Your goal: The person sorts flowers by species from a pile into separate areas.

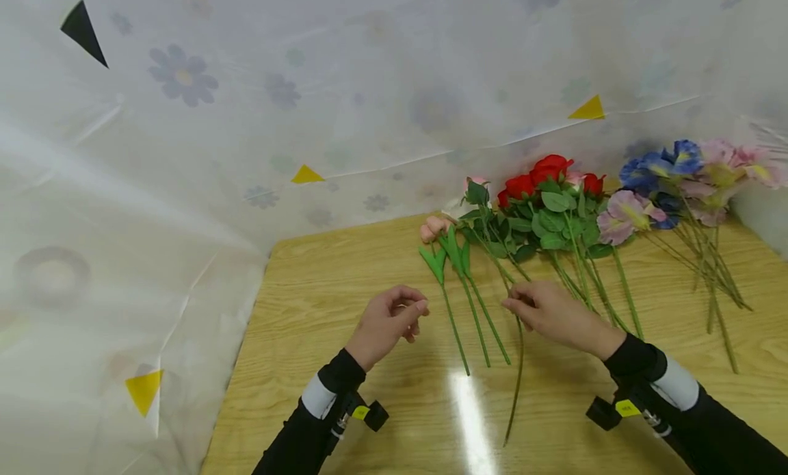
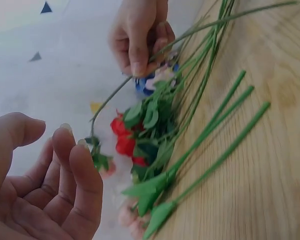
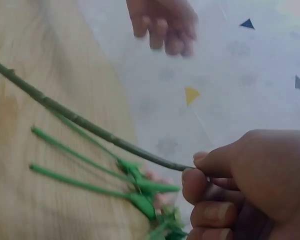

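Between thumb and fingertips, my right hand (image 1: 557,317) pinches the green stem of a pink rose (image 2: 106,166); in the right wrist view the rose stem (image 3: 90,126) slants across, its end pointing away from the hand. My left hand (image 1: 388,324) hovers over the table with loosely bent fingers and holds nothing. Several pink tulips (image 1: 434,227) with smooth green stems lie side by side between the two hands. Red roses (image 1: 550,168) with dark leaves lie just beyond my right hand.
Blue irises (image 1: 685,157) and pink-purple irises (image 1: 624,216) lie at the right of the wooden table (image 1: 320,270). A pale flower-patterned sheet (image 1: 394,71) hangs behind the table and along its left side, with yellow and dark triangles on it.
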`<state>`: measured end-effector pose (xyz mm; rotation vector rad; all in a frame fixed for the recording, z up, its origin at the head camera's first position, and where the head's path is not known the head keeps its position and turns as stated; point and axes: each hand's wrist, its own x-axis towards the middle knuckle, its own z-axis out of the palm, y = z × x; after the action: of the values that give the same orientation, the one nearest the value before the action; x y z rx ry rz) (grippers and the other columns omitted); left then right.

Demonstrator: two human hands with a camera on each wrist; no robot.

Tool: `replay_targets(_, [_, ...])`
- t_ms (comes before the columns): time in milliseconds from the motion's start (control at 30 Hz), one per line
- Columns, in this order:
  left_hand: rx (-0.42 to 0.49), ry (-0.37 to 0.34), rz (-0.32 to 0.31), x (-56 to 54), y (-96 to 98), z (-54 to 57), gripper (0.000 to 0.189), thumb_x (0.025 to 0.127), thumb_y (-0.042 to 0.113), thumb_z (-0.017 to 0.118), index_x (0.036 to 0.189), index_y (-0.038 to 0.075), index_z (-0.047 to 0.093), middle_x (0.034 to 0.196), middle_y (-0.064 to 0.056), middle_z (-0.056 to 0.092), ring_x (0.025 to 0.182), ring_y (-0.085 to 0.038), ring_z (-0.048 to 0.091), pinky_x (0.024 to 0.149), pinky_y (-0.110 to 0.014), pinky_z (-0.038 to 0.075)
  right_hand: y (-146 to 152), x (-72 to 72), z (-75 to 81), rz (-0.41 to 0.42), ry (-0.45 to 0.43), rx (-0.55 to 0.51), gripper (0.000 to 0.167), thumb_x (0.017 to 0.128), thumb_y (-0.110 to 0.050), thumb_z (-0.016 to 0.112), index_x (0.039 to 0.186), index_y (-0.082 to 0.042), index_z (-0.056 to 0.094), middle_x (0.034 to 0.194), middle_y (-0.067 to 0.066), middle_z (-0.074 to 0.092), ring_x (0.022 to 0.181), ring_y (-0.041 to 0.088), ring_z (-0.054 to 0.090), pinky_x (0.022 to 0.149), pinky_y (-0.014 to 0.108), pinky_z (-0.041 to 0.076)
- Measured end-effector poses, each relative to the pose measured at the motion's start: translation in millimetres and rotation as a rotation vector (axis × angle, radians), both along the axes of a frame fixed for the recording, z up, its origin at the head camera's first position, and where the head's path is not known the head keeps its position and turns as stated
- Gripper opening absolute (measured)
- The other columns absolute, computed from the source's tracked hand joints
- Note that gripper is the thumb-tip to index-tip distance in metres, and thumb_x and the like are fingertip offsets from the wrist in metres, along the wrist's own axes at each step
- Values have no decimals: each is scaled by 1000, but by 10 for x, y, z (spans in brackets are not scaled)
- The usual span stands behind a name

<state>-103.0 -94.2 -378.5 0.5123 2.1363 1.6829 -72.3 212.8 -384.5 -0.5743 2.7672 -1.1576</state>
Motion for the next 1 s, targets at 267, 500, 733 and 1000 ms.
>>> replay_targets(267, [-38, -12, 129, 12, -331, -46, 26, 102, 29, 58, 120, 11, 62, 104, -11, 66, 78, -37, 60, 65, -29, 55, 315, -237, -47, -114, 45, 207, 31, 103, -18, 55, 72, -12, 49, 59, -1, 38, 49, 11, 33, 52, 26, 27])
replay_targets(500, [-38, -69, 190, 15, -501, -88, 25, 101, 28, 59, 119, 11, 63, 102, -9, 65, 73, -24, 59, 63, -28, 54, 480, -318, -172, -179, -80, 295, 37, 103, -19, 52, 67, -12, 46, 56, 1, 39, 48, 15, 37, 50, 29, 28])
replay_targets(733, [-45, -65, 224, 31, -575, -110, 26, 101, 28, 58, 118, 8, 62, 101, -10, 65, 71, -19, 58, 63, -28, 53, 590, -298, -319, -214, -67, 354, 40, 102, -21, 55, 64, -14, 44, 53, -1, 36, 45, 14, 36, 48, 29, 27])
replay_targets(1000, [-50, -59, 256, 46, -635, -131, 29, 100, 28, 60, 119, 7, 63, 101, -10, 66, 70, -19, 58, 63, -29, 54, 614, -253, -375, -238, -20, 402, 41, 100, -22, 58, 63, -14, 42, 54, -1, 34, 46, 14, 33, 49, 29, 24])
